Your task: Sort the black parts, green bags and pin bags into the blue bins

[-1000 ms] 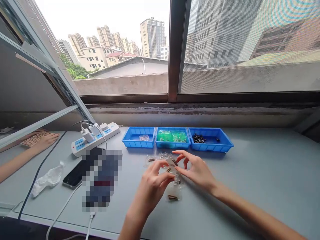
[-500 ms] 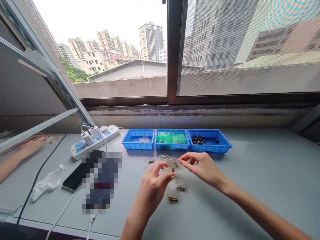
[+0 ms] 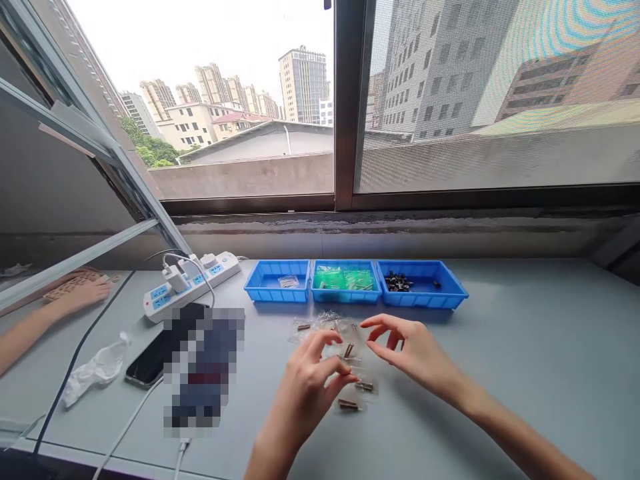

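Over a cluster of small clear plastic bags, my left hand hovers with thumb and index finger apart, nothing visible between them. My right hand is at the right of the cluster, fingers curved and thumb parted from the index finger, no object showing in it. Between the hands lies a pair of bronze-coloured screws, seemingly in a clear bag. Nearer to me are a bagged pair of screws and another bagged pair. A further small bag with screws lies beyond my left hand, which partly hides the cluster.
Along the back stand a left blue bin with a small clear bag, a middle blue bin with green packets, and a right blue bin with black parts. Left are a power strip, a phone, crumpled plastic and another person's hand.
My left hand's thumb and index finger have spread wider apart. My right hand has shifted slightly right and toward me, its fingers parting. The other person's hand at the left has moved right.
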`<state>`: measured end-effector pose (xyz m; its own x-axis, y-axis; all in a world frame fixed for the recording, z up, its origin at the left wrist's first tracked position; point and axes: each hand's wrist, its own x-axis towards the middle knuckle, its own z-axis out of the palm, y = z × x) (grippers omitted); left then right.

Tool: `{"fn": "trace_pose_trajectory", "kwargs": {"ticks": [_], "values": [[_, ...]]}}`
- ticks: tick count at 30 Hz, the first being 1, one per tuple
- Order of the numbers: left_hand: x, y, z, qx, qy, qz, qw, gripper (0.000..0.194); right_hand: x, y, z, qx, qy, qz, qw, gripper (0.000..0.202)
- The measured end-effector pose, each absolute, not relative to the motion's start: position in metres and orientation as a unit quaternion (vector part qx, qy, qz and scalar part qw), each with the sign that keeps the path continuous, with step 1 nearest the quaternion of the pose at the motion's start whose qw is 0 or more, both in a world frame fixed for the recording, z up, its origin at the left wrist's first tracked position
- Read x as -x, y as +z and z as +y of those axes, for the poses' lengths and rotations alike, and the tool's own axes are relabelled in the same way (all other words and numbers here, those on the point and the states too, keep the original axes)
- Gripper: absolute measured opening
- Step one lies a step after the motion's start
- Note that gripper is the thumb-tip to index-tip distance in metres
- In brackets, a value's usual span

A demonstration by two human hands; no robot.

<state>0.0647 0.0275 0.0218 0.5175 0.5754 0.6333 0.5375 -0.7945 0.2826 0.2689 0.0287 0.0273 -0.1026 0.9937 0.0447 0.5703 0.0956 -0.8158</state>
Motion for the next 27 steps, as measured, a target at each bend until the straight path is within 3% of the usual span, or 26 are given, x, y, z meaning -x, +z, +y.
{"fn": "trace_pose_trajectory", "kwargs": {"ticks": [8, 15, 22, 27], "values": [[-0.062, 0.028, 0.026, -0.826, 0.374, 0.421, -0.013, 0.027, -0.263, 0.039, 0.023, 0.546, 0.451, -0.587, 0.392, 0.035], [-0.064, 0.030, 0.027, -0.802, 0.408, 0.433, 0.047, 0.018, -0.257, 0.048, 0.017, 0.452, 0.576, -0.556, 0.394, 0.046], [-0.068, 0.033, 0.027, -0.789, 0.464, 0.394, 0.080, 0.017, -0.255, 0.045, 0.011, 0.454, 0.549, -0.578, 0.398, 0.035], [-0.069, 0.031, 0.025, -0.806, 0.439, 0.380, 0.117, 0.014, -0.252, 0.046, 0.008, 0.462, 0.509, -0.619, 0.380, 0.030]]}}
